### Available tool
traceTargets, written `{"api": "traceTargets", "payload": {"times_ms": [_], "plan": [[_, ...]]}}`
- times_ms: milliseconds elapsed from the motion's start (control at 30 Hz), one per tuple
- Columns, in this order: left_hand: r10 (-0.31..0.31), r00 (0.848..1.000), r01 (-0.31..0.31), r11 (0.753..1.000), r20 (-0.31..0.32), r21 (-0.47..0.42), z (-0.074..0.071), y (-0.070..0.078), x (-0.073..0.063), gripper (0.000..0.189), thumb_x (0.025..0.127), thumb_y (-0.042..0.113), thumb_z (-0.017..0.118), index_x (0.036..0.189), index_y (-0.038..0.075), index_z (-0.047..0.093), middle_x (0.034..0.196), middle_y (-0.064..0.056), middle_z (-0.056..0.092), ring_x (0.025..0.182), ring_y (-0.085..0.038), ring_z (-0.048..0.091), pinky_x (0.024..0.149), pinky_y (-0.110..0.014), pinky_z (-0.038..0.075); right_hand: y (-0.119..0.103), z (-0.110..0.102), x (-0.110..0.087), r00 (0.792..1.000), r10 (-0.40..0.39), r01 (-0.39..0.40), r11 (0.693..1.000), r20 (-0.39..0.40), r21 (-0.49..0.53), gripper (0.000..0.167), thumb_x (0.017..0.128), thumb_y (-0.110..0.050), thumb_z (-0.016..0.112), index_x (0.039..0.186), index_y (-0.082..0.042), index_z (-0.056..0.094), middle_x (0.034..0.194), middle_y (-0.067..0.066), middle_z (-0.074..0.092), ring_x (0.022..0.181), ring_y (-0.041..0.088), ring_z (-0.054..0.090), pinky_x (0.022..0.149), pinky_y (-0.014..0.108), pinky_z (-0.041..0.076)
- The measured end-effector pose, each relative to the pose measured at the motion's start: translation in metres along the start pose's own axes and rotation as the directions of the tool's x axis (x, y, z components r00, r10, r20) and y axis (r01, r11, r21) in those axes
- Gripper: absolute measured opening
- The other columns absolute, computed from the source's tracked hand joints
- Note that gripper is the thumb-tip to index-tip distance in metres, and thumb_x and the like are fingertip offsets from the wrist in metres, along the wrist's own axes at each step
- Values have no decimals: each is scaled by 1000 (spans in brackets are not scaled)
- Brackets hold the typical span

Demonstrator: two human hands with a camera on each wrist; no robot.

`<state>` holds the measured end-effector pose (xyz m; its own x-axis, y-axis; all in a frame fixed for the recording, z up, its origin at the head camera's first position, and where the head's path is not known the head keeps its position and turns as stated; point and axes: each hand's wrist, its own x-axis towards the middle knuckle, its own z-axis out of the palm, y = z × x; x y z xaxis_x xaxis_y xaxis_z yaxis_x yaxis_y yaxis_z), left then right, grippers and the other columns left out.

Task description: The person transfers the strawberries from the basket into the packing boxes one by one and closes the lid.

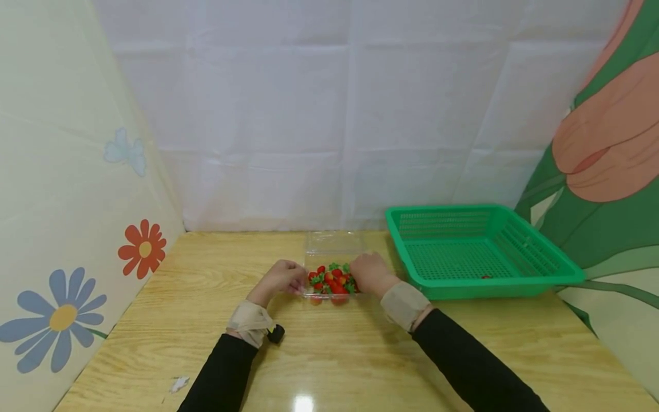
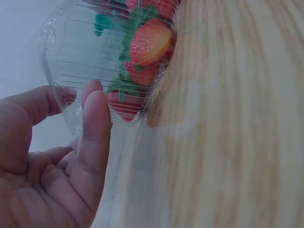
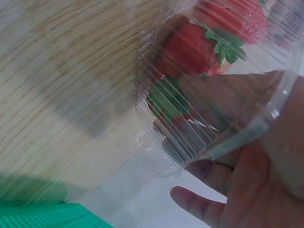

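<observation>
A clear plastic clamshell box [image 1: 333,245], lid folded back, stands on the table with several red strawberries [image 1: 340,289] with green leaves inside. At its left end my left hand [image 1: 283,277] pinches the rim; in the left wrist view the thumb and a finger lie on either side of the clear wall. My right hand [image 1: 373,273] reaches into the box's right end. Through the wall in the right wrist view, its thumb and fingers close around a leafy strawberry [image 3: 166,99]. Another strawberry [image 3: 187,52] lies beside it.
A green plastic basket [image 1: 419,284] with perforated walls stands right of the box, a small red piece [image 1: 486,277] on its floor. A white cloth [image 1: 268,114] hangs behind the wooden table [image 1: 319,360]. A whitish patch [image 1: 179,384] marks the tabletop at front left.
</observation>
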<state>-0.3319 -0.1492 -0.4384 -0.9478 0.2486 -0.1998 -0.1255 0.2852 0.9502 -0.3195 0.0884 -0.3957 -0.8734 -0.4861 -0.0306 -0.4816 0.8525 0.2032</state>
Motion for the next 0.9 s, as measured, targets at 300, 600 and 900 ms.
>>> {"api": "traceTargets", "payload": {"times_ms": [300,600,900], "plan": [[-2,1000,2,1000,-9,-2,2,0,1,25,95,8,55,106,-12,66,68,-5,62,55,-11,60,53,-21,56,5,-2,-3,998,0,-4,997,55,79,13,91,2,69,82,-7,65,88,14,70,86,34,66,81,52,57],[-7,1000,7,1000,-7,0,1,-4,0,26,94,8,56,106,-12,66,68,-5,62,55,-10,60,53,-21,55,20,-27,-25,994,-66,40,956,82,292,28,94,-6,69,121,0,67,120,18,68,111,36,65,96,49,54],[0,1000,0,1000,-8,16,0,0,-2,27,94,8,55,106,-12,68,68,-6,62,55,-11,60,53,-21,55,68,-69,-66,999,9,6,946,-45,324,38,99,-17,67,133,0,62,131,20,64,119,40,60,97,54,52]]}}
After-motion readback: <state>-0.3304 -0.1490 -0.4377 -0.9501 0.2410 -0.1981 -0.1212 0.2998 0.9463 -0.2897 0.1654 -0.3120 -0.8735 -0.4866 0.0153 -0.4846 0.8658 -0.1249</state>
